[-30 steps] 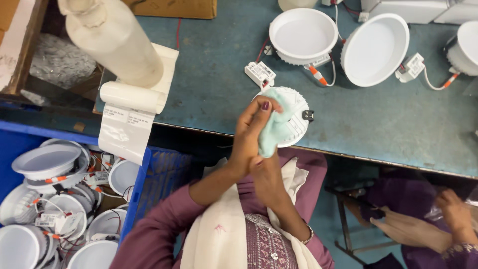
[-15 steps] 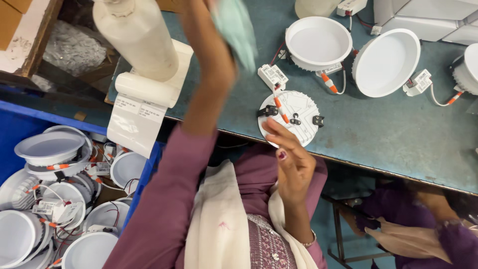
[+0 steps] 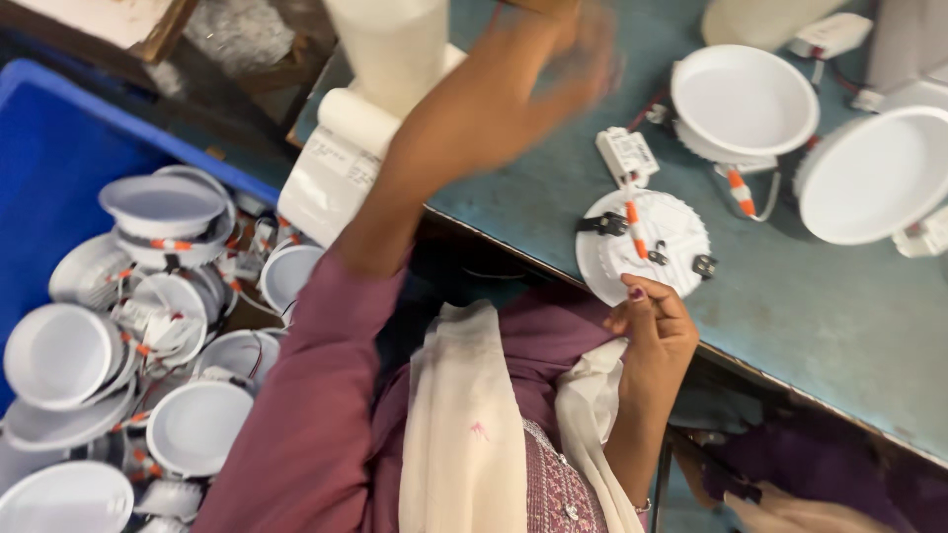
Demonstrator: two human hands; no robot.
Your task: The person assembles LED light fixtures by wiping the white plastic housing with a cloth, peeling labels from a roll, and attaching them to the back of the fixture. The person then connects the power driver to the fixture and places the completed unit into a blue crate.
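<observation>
A blue crate (image 3: 59, 148) sits far to the left of the round white lamp housing (image 3: 647, 242), below the table edge, and is piled with white round lamp shells (image 3: 163, 207) with orange-tagged wires. Next comes a roll of white paper (image 3: 341, 148), at the table's near-left corner, well left of the housing. The left hand (image 3: 558, 54) is raised over the blue-green table (image 3: 820, 316), up and to the left of the housing; it is blurred, so I cannot tell how far it is open or whether it holds anything. The housing lies back-up at the table's near edge, with black clips and an orange-banded lead to a small white driver box (image 3: 627, 155) just behind it. The right hand (image 3: 652, 321) rests loosely curled at the housing's near rim, fingertips touching it, gripping nothing. Right of the housing stand more white lamps (image 3: 746, 99), face up.
</observation>
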